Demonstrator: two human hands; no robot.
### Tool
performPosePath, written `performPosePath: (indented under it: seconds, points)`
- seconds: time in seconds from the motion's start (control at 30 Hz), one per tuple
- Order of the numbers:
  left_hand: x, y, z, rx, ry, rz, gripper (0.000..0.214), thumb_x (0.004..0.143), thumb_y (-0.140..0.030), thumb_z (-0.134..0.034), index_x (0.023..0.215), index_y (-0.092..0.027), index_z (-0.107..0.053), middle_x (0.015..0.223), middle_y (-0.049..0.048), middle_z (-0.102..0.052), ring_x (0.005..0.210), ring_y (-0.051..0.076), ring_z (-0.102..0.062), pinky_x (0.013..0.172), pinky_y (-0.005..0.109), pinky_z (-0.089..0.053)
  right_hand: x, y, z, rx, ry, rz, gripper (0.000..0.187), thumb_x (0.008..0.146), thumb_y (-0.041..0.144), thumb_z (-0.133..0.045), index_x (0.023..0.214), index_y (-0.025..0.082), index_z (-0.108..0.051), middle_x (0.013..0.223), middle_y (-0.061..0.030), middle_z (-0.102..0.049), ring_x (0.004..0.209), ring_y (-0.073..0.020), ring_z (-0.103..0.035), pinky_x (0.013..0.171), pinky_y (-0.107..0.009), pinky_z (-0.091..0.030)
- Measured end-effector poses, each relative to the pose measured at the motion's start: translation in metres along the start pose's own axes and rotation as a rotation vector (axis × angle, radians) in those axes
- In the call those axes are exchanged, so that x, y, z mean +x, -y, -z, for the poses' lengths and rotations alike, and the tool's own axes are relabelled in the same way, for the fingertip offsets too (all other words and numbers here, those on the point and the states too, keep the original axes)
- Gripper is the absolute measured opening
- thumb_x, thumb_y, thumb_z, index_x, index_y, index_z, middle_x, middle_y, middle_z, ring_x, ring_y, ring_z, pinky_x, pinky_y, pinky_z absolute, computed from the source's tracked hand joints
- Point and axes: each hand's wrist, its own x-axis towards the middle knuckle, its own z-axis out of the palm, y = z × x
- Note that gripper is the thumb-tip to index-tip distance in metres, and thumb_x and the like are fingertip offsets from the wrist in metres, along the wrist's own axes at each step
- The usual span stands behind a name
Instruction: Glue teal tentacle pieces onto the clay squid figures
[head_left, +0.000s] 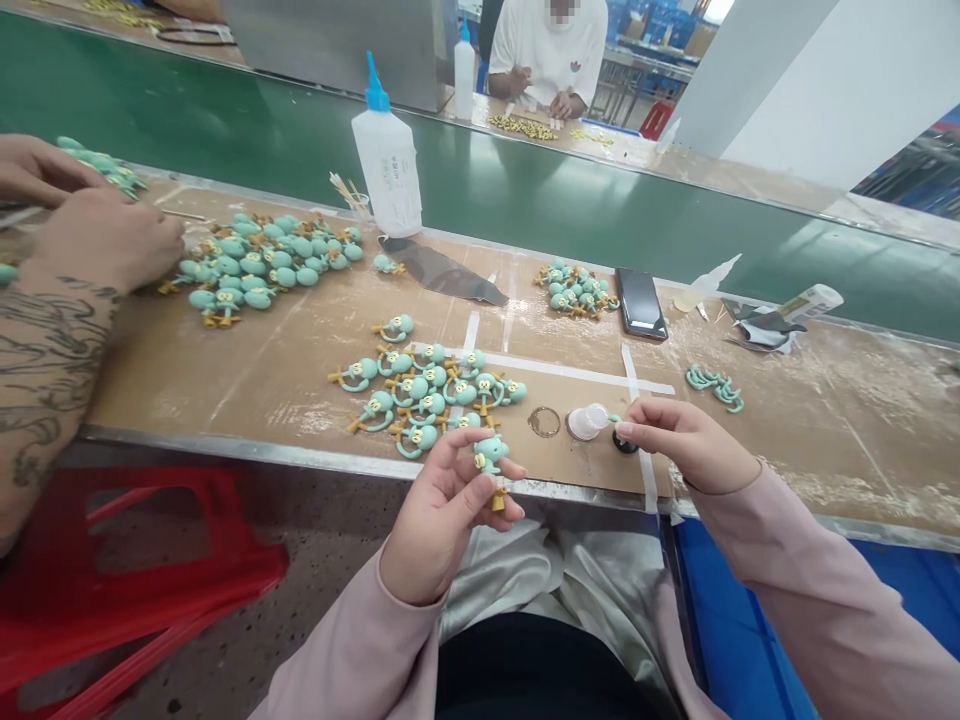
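Note:
My left hand [442,515] pinches a small teal toy figure [491,458] with a brown body, held just below the table edge. My right hand [686,440] is closed in a pinch on a small teal piece, its tip next to a small clear cap [587,421] and a black ring on the cardboard. A cluster of several finished teal figures [427,392] lies just beyond my left hand. A few loose teal arm pieces [716,386] lie right of my right hand.
A co-worker's tattooed arm and hands [90,240] work at the left beside a larger pile of figures [262,258]. A glue bottle [386,155], a phone [641,302], another small pile [574,290], a green conveyor belt [525,190], a red stool [135,580] and a blue bin [750,640] surround me.

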Motion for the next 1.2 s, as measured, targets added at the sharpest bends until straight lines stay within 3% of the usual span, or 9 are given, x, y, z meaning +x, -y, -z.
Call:
performPosePath:
  seconds: [0.13,0.23,0.33,0.43,0.53,0.63,0.8,0.97,1.2]
  points:
    - [-0.001,0.001,-0.001,0.029,0.026,-0.026,0.033,0.080,-0.029,-0.075,0.107,-0.026,-0.057,0.080,0.0011,-0.072,0.054,0.012,-0.068,0.046,0.016,-0.050,-0.007,-0.001,0.004,0.012,0.007,0.001,0.042,0.069,0.056,-0.076,0.063,0.017,-0.062,0.062,-0.0023,-0.056,0.061,-0.0143,-0.048,0.060,-0.028,-0.040]
    - [-0.003,0.001,-0.004,0.045,0.016,-0.025,0.035,0.079,-0.028,-0.075,0.110,-0.024,-0.058,0.081,0.0022,-0.071,0.058,0.013,-0.069,0.048,0.016,-0.051,-0.020,0.002,0.000,0.111,-0.067,0.077,0.031,0.075,0.048,-0.076,0.070,0.019,-0.065,0.073,-0.0030,-0.060,0.071,-0.0164,-0.052,0.067,-0.028,-0.042]
    - [-0.004,0.003,-0.008,0.049,0.040,-0.014,0.037,0.078,-0.024,-0.076,0.110,-0.027,-0.058,0.088,0.0008,-0.070,0.064,0.015,-0.072,0.054,0.018,-0.055,-0.037,0.007,-0.023,0.277,-0.136,0.198,0.018,0.079,0.041,-0.075,0.078,0.024,-0.070,0.083,-0.0034,-0.061,0.083,-0.0187,-0.055,0.079,-0.030,-0.045]
    - [-0.006,0.006,-0.012,0.072,0.050,-0.035,0.039,0.078,-0.021,-0.076,0.111,-0.030,-0.058,0.088,-0.0014,-0.067,0.067,0.016,-0.073,0.056,0.021,-0.058,-0.051,0.013,-0.058,0.430,-0.092,0.257,0.011,0.082,0.037,-0.073,0.081,0.025,-0.074,0.090,-0.0052,-0.066,0.095,-0.0215,-0.059,0.088,-0.034,-0.048]
    - [-0.009,0.008,-0.016,0.113,0.043,-0.072,0.039,0.077,-0.019,-0.077,0.110,-0.031,-0.061,0.090,-0.0014,-0.067,0.067,0.016,-0.073,0.057,0.021,-0.060,-0.059,0.022,-0.088,0.623,-0.028,0.206,0.010,0.084,0.035,-0.071,0.084,0.026,-0.075,0.095,-0.0050,-0.070,0.090,-0.0200,-0.065,0.082,-0.033,-0.054]
    - [-0.010,0.010,-0.020,0.137,0.043,-0.118,0.039,0.077,-0.018,-0.076,0.110,-0.032,-0.062,0.093,-0.0016,-0.068,0.067,0.015,-0.073,0.058,0.020,-0.060,-0.062,0.027,-0.101,0.743,0.003,0.161,0.010,0.084,0.034,-0.072,0.085,0.024,-0.074,0.088,-0.0043,-0.072,0.075,-0.0169,-0.067,0.073,-0.031,-0.058]
    - [-0.011,0.013,-0.025,0.144,0.072,-0.196,0.038,0.079,-0.014,-0.074,0.111,-0.031,-0.063,0.091,-0.0009,-0.069,0.073,0.014,-0.072,0.058,0.018,-0.060,-0.066,0.028,-0.097,0.700,-0.050,0.238,0.009,0.084,0.027,-0.071,0.085,0.019,-0.074,0.086,-0.0044,-0.070,0.069,-0.0139,-0.066,0.066,-0.026,-0.058]
    - [-0.012,0.016,-0.026,0.140,0.100,-0.213,0.039,0.081,-0.012,-0.072,0.113,-0.032,-0.063,0.093,-0.0017,-0.069,0.074,0.012,-0.072,0.062,0.017,-0.060,-0.068,0.029,-0.095,0.641,-0.052,0.357,0.007,0.087,0.019,-0.067,0.086,0.022,-0.074,0.088,-0.0013,-0.069,0.068,-0.0103,-0.066,0.064,-0.020,-0.057]
    - [-0.013,0.017,-0.028,0.129,0.117,-0.222,0.041,0.081,-0.009,-0.070,0.113,-0.033,-0.063,0.089,-0.0037,-0.069,0.073,0.010,-0.071,0.062,0.017,-0.061,-0.072,0.029,-0.092,0.316,-0.169,0.548,0.010,0.088,0.015,-0.065,0.085,0.022,-0.072,0.091,-0.0026,-0.072,0.084,-0.0131,-0.067,0.075,-0.023,-0.054]
